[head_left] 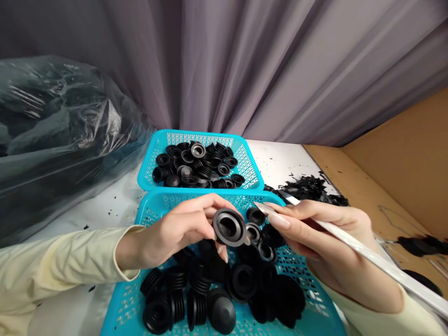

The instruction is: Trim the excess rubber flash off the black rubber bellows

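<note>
My left hand (pixel 182 228) is closed around a black ribbed rubber bellows (pixel 229 227), its round open end turned toward me. It is held above the front blue basket (pixel 122 298), which contains several similar black bellows (pixel 221 310). Over that basket's right side, my right hand (pixel 315 228) is closed on a slim white-handled knife-like tool (pixel 364 254). The tool's pointed grey tip is directed up and left, apart from the bellows. Thumb and index finger of the right hand are pinched near the bellows without touching it.
Behind stands a second blue basket (pixel 257 170) with many black bellows. A pile of black rubber scraps (pixel 308 189) lies on the white table (pixel 269 156). A large clear plastic bag (pixel 70 140) of dark contents is at left, a cardboard panel (pixel 402 144) at right, and a grey curtain (pixel 224 60) behind.
</note>
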{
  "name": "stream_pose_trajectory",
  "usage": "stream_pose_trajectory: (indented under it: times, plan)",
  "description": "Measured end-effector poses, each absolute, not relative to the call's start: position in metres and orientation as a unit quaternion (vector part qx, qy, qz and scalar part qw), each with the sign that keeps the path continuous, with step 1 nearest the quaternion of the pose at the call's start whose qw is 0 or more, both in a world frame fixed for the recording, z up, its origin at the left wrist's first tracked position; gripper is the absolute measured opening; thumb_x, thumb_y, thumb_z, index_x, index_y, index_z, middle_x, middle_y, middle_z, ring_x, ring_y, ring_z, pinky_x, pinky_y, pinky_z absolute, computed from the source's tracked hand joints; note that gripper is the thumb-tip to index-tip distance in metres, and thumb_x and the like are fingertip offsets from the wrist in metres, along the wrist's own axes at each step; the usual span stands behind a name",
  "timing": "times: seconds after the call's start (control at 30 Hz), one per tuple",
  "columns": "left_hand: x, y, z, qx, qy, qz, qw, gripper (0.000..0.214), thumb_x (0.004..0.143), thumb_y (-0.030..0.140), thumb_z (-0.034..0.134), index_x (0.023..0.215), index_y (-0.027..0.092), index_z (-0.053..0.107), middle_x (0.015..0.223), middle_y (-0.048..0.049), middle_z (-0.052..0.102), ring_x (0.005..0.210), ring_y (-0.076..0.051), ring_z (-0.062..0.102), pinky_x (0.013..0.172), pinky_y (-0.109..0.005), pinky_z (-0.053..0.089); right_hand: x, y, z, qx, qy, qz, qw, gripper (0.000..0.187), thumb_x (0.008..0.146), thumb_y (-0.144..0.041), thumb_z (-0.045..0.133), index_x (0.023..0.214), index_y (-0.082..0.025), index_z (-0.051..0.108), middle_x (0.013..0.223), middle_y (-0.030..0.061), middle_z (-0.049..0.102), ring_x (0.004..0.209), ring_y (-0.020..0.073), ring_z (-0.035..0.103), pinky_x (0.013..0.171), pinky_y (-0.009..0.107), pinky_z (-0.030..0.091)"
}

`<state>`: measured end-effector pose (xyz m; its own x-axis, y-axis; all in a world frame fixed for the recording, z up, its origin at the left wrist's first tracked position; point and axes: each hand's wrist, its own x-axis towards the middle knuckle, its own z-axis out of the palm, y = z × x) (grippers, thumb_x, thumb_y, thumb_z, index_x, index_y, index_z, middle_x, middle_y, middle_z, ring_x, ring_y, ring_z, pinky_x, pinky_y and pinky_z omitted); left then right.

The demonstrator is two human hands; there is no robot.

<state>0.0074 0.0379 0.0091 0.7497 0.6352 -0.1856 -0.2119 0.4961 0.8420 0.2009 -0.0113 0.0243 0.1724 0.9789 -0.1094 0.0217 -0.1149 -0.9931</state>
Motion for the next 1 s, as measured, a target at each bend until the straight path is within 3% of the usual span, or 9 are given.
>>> stream_pose_trajectory:
  times: [0.23, 0.33, 0.43, 0.6, 0.83, 1.0]
  plan:
    - [0.004, 0.037, 0.013, 0.413, 0.211, 0.239, 0.853, 0.033, 0.065, 0.024, 0.052, 0.094, 0.01, 0.058, 0.089, -0.0121, 0.066, 0.078, -0.023, 0.059, 0.072, -0.037, 0.048, 0.204, -0.009, 0.022, -0.589, -0.465, 0.455, 0.48, 0.017, 0.063, -0.034, 0.079, 0.056, -0.02, 0.072, 0.044, -0.0055, 0.04, 0.045, 0.0069, 0.025, 0.041, 0.025, 0.018]
    - [0.004, 0.036, 0.014, 0.422, 0.225, 0.233, 0.846, 0.028, 0.071, 0.029, 0.052, 0.091, 0.01, 0.058, 0.083, -0.0108, 0.066, 0.071, -0.021, 0.06, 0.07, -0.035, 0.046, 0.205, -0.009, 0.022, -0.585, -0.478, 0.459, 0.469, 0.017, 0.064, -0.035, 0.079, 0.058, -0.02, 0.073, 0.045, -0.0044, 0.041, 0.045, 0.0069, 0.025, 0.041, 0.025, 0.017]
    - [0.005, 0.036, 0.012, 0.455, 0.25, 0.228, 0.824, 0.017, 0.074, 0.025, 0.055, 0.087, 0.013, 0.057, 0.078, -0.0063, 0.065, 0.065, -0.016, 0.058, 0.063, -0.029, 0.045, 0.205, -0.01, 0.022, -0.587, -0.48, 0.463, 0.459, 0.018, 0.063, -0.036, 0.08, 0.059, -0.02, 0.073, 0.047, -0.003, 0.044, 0.045, 0.0071, 0.025, 0.039, 0.025, 0.017]
    - [0.004, 0.037, 0.006, 0.497, 0.251, 0.227, 0.799, 0.006, 0.083, 0.021, 0.055, 0.086, 0.016, 0.055, 0.073, -0.0019, 0.063, 0.061, -0.012, 0.054, 0.057, -0.023, 0.044, 0.204, -0.011, 0.021, -0.567, -0.511, 0.453, 0.461, 0.012, 0.062, -0.031, 0.081, 0.061, -0.021, 0.074, 0.047, -0.0043, 0.048, 0.044, 0.007, 0.033, 0.039, 0.023, 0.028]
    - [0.004, 0.037, 0.006, 0.491, 0.25, 0.235, 0.801, 0.006, 0.082, 0.021, 0.057, 0.084, 0.015, 0.056, 0.068, -0.0009, 0.062, 0.052, -0.01, 0.052, 0.047, -0.02, 0.042, 0.211, -0.014, 0.017, -0.541, -0.597, 0.409, 0.429, 0.012, 0.066, -0.033, 0.081, 0.065, -0.023, 0.075, 0.062, 0.0009, 0.072, 0.048, 0.0137, 0.058, 0.041, 0.024, 0.042]
    - [0.003, 0.037, 0.007, 0.468, 0.237, 0.228, 0.82, 0.006, 0.082, 0.019, 0.057, 0.086, 0.015, 0.058, 0.069, -0.0013, 0.063, 0.051, -0.009, 0.053, 0.047, -0.018, 0.043, 0.217, -0.013, 0.016, -0.486, -0.703, 0.333, 0.399, 0.013, 0.074, -0.036, 0.077, 0.071, -0.023, 0.076, 0.058, 0.0013, 0.07, 0.042, 0.0136, 0.057, 0.038, 0.024, 0.043]
